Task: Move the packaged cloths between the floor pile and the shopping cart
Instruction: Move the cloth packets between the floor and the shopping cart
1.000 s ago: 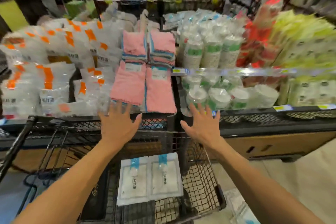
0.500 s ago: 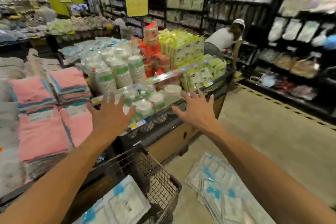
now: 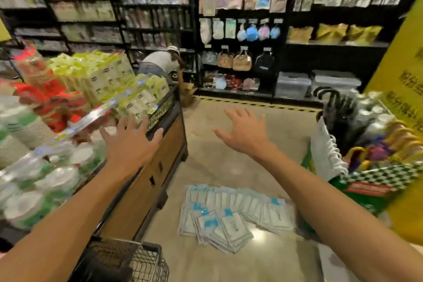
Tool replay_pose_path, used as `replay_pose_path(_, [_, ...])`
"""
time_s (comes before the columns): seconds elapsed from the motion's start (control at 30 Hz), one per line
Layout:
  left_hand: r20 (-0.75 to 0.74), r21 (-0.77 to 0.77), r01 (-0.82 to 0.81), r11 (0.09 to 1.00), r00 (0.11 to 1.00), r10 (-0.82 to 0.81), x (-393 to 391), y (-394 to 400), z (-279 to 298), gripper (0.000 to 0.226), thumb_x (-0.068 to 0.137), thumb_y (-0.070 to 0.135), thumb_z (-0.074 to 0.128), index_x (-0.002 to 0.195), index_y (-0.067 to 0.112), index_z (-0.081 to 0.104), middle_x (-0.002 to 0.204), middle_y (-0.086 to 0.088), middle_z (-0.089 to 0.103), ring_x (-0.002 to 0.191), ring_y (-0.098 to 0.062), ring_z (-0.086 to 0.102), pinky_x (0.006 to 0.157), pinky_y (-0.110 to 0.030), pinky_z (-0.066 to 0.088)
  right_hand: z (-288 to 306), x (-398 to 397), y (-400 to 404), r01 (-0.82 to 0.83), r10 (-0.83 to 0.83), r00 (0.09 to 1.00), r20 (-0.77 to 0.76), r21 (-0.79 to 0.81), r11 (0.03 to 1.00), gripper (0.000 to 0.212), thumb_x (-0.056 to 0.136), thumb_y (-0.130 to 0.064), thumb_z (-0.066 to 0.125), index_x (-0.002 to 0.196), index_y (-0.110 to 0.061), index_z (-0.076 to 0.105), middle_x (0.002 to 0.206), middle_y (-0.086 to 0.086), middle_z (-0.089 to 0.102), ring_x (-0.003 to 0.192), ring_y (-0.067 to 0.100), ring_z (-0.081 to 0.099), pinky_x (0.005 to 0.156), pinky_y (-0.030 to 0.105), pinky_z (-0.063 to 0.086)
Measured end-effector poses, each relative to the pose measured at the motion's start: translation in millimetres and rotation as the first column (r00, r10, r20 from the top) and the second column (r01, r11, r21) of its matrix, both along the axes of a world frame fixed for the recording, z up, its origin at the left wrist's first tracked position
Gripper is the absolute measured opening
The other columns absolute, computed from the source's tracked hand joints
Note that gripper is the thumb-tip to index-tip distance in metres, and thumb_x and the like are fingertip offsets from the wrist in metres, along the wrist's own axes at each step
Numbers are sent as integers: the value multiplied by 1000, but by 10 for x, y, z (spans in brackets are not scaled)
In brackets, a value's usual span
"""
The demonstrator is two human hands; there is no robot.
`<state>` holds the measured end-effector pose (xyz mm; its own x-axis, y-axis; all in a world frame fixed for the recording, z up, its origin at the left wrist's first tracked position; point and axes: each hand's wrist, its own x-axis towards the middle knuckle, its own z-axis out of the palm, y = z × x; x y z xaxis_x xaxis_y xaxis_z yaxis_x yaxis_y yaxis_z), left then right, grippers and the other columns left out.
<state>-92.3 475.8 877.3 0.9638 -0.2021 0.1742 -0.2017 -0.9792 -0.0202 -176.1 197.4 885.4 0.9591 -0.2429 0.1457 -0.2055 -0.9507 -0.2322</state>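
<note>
Left hand (image 3: 130, 142): raised in the air with fingers spread and straight, holding nothing; it shows in front of the end of the display stand, and the picture does not settle whether it touches anything.
Right hand (image 3: 246, 131): also raised, fingers fanned out and relaxed, empty, above bare floor and well apart from the left hand.
Packaged cloths (image 3: 231, 215): a loose pile of flat white packets with light blue tabs, lying on the floor below and between the two forearms; the packets overlap one another and fan out at differing angles.
Floor (image 3: 229, 155): pale, glossy, with a bright reflection just beside the near edge of the pile.
Shopping cart (image 3: 142, 261): only a corner of its black wire basket shows at the bottom edge, left of the pile; its contents cannot be made out.
Display stand (image 3: 158, 167): wooden sides with a dark frame, to the left of the pile, loaded with yellow-green packs, red packs and stacks of white and green containers.
Right-hand bin (image 3: 370, 174): a rack at the right edge holding coloured handles and dark items, blurred.
Back shelves (image 3: 240, 30): dark shelving with hanging packets and bags.
Another person (image 3: 160, 62): bent over near the far shelves, beyond the display stand.
</note>
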Motion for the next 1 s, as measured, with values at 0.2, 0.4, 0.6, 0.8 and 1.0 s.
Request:
replay_pose_path(0.2, [-3, 24, 116, 993, 993, -116, 77, -999, -12, 80, 93, 78, 7, 160, 37, 16, 170, -3, 15, 155, -30, 13, 116, -74, 7, -77, -286, -983, 129, -130, 991, 42, 20, 991, 78, 96, -71, 45, 161, -31, 27, 172, 3, 21, 158, 32, 17, 122, 70, 11])
replay_pose_path(0.4, [-25, 23, 161, 987, 987, -160, 108, -1892, -132, 77, 95, 75, 10, 161, 37, 14, 170, -3, 10, 156, -29, 12, 117, -72, 3, -319, -402, -1906, 197, -198, 980, 13, 43, 979, 80, 96, -72, 44, 163, -32, 24, 173, 3, 17, 158, 32, 14, 123, 68, 10])
replay_pose_path(0.6, [-35, 16, 220, 975, 975, -220, 214, -2672, -318, 74, 98, 72, 16, 161, 34, 16, 170, -5, 13, 156, -28, 14, 117, -71, 5, -618, -436, -2686, 269, -268, 963, -17, 30, 963, 83, 94, -75, 41, 163, -33, 23, 172, 4, 19, 157, 34, 18, 123, 66, 16])
replay_pose_path(0.8, [-81, 19, 291, 957, 954, -288, 422, -3312, -651, 72, 97, 71, 18, 159, 33, 24, 168, -6, 20, 154, -30, 19, 118, -71, 6, -897, -409, -3232, 346, -345, 937, -64, 12, 938, 86, 93, -77, 41, 163, -32, 22, 171, 6, 22, 156, 34, 22, 124, 63, 19])
replay_pose_path(1.0, [-94, 71, 362, 929, 930, -355, 853, -3894, -1016, 70, 98, 69, 17, 157, 33, 29, 166, -7, 27, 153, -28, 23, 116, -73, 1, -1249, -251, -3661, 420, -414, 902, -119, 22, 907, 88, 93, -76, 43, 164, -29, 21, 172, 7, 20, 157, 33, 18, 124, 58, 17])
